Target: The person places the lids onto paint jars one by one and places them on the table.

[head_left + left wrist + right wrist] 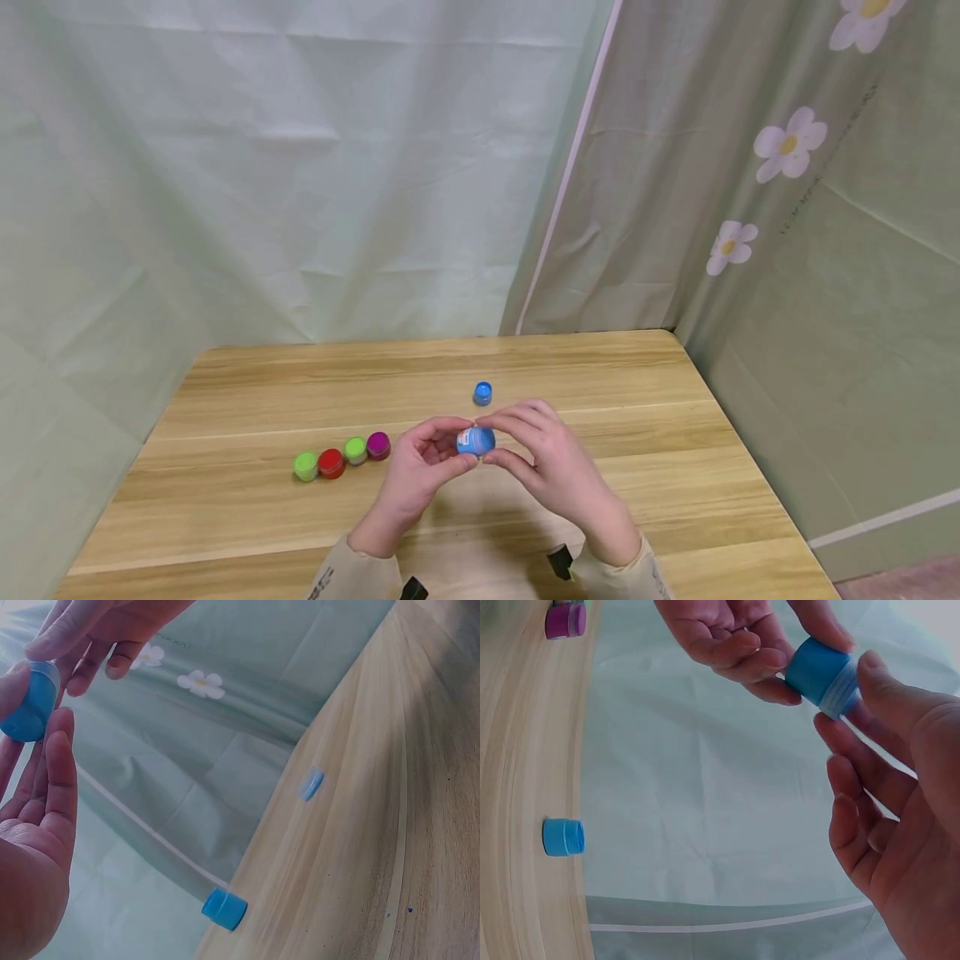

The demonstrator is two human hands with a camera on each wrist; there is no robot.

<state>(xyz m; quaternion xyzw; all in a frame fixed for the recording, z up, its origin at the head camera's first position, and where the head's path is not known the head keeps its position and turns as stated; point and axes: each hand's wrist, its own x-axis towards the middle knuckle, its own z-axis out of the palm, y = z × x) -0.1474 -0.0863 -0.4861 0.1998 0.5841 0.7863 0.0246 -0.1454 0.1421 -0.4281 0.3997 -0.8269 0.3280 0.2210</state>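
Both hands' fingers hide most of the blue pot.

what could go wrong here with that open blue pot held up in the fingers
The blue pot is pinched only by fingertips of the left hand and right hand above the table, so it might slip and fall. Its thread is bare and the blue cap lies apart, so tilting could spill whatever is inside. A dropped pot might also roll into the row of four pots.
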